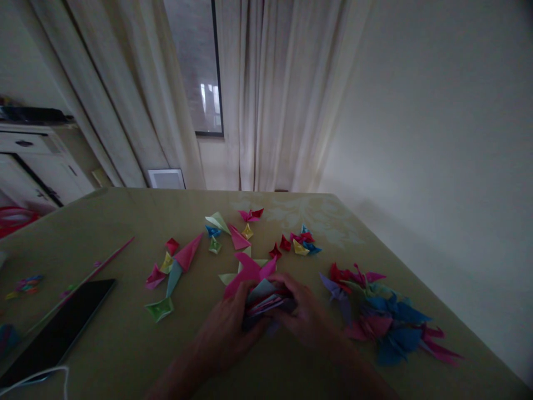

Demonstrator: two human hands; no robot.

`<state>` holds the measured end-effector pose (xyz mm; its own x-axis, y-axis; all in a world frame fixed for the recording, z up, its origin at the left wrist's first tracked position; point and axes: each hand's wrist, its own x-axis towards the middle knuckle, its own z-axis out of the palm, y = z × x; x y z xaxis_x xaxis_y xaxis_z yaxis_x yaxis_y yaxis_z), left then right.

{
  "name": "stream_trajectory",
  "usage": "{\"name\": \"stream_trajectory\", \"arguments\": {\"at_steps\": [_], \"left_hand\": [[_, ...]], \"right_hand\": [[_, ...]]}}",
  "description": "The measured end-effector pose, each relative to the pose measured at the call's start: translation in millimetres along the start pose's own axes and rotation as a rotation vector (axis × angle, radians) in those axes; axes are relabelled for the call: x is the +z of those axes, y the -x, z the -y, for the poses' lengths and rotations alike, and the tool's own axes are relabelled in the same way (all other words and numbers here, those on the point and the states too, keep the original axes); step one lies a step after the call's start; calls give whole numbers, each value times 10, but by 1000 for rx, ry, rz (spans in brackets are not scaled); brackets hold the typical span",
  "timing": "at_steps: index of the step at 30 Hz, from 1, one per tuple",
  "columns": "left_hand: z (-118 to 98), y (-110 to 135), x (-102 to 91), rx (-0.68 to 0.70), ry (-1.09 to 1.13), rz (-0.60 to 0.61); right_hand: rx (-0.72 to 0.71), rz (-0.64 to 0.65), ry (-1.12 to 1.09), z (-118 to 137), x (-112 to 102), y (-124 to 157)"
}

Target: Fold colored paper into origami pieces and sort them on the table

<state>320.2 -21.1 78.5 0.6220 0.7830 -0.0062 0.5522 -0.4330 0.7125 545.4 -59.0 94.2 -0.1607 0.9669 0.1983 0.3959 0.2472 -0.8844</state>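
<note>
Both my hands meet low in the middle of the olive table (125, 339). My left hand (227, 330) and my right hand (306, 311) are closed from either side on a stack of coloured paper sheets (266, 300), grey-blue on top with pink edges showing. Just beyond my fingers lies a pink folded paper star (250, 269). A pile of blue, pink and red origami pieces (383, 319) sits right of my right hand.
Small folded figures (300, 244) are scattered across the table's far middle, with pink, yellow and green ones (175, 266) to the left. A dark tablet (58, 330), a white cable and a pink stick (89, 272) lie at the left. Curtains and a window stand behind.
</note>
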Motion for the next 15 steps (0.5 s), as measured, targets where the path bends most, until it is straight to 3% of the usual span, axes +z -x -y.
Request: {"name": "stream_trajectory", "arguments": {"at_steps": [8,12,15], "left_hand": [[71,-33,-35,33,-133,-10],[95,-64,-15,55,-290,80],[32,-53,-40,132,-273,139]], "right_hand": [[43,23,-127,6,-28,-12],[17,77,47,67,-126,-25],[13,105,219,122,-176,-16]]}}
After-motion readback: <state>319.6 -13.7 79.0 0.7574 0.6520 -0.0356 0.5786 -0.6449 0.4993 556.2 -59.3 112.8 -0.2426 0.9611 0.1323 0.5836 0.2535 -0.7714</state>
